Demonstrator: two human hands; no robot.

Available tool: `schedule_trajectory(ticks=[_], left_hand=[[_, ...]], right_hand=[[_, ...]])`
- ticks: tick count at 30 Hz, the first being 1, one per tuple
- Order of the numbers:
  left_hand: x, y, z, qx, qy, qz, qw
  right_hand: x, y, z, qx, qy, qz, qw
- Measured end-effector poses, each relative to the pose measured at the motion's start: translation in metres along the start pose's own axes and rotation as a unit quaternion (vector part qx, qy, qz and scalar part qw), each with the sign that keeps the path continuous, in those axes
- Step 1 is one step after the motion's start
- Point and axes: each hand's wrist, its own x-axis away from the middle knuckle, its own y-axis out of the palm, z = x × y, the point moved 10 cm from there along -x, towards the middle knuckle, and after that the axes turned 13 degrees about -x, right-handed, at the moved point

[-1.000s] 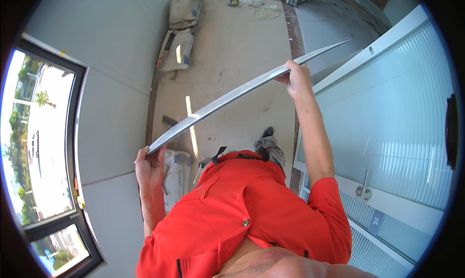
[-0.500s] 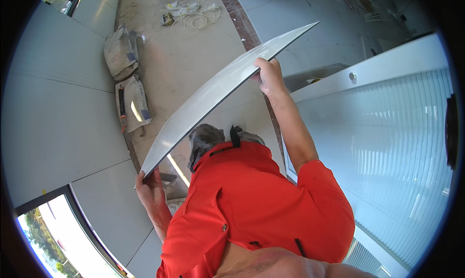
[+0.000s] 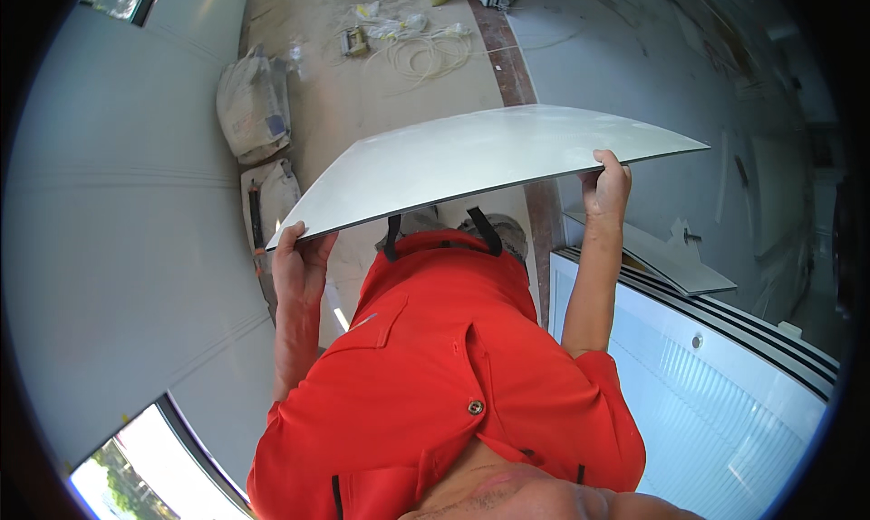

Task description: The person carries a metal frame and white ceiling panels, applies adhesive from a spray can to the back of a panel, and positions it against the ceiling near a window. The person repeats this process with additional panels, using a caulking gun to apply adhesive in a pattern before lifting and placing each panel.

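I hold a large thin pale grey panel (image 3: 489, 162) in front of my chest, lying nearly flat with its broad face up. My left hand (image 3: 299, 262) grips its near left corner from below. My right hand (image 3: 605, 187) grips its near edge toward the right, fingers curled over the rim. My orange shirt (image 3: 444, 375) fills the lower middle of the view.
Two filled sacks (image 3: 254, 112) lie on the dusty floor along the grey wall on the left. Coiled cable and scraps (image 3: 426, 44) lie farther off. A frosted glass door with a metal frame (image 3: 725, 375) stands at right, another panel piece (image 3: 671, 257) resting by it.
The panel has swung from a steep diagonal tilt to nearly level, its broad face now showing. The view has turned, so the window slid to the lower left.
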Motion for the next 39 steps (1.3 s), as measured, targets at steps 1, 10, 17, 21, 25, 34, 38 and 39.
schedule_trajectory(ticks=[1,10,17,21,25,34,38,39], left_hand=[[-0.028,0.017,0.007,-0.011,-0.011,-0.011,1.000],[-0.227,0.221,0.065,-0.053,-0.031,-0.119,0.991],[-0.391,0.460,0.057,-0.112,-0.099,-0.275,0.950],[-0.449,0.620,0.021,-0.159,-0.102,-0.345,0.919],[-0.523,0.771,-0.042,-0.203,-0.152,-0.412,0.875],[-0.680,0.947,-0.212,-0.167,-0.253,-0.550,0.778],[-0.779,0.907,-0.278,-0.196,-0.286,-0.494,0.797],[-0.813,0.885,-0.293,-0.219,-0.275,-0.471,0.809]], right_hand=[[-0.013,0.008,-0.001,-0.006,-0.012,0.008,1.000],[-0.157,0.036,-0.025,-0.092,-0.105,0.111,0.984],[-0.286,-0.002,-0.075,-0.135,-0.181,0.223,0.948],[-0.336,-0.047,-0.108,-0.171,-0.233,0.319,0.902],[-0.388,-0.092,-0.112,-0.226,-0.286,0.353,0.862],[-0.500,-0.167,-0.011,-0.322,-0.304,0.448,0.777],[-0.512,-0.161,0.101,-0.358,-0.274,0.484,0.750],[-0.507,-0.184,0.167,-0.323,-0.194,0.497,0.782]])
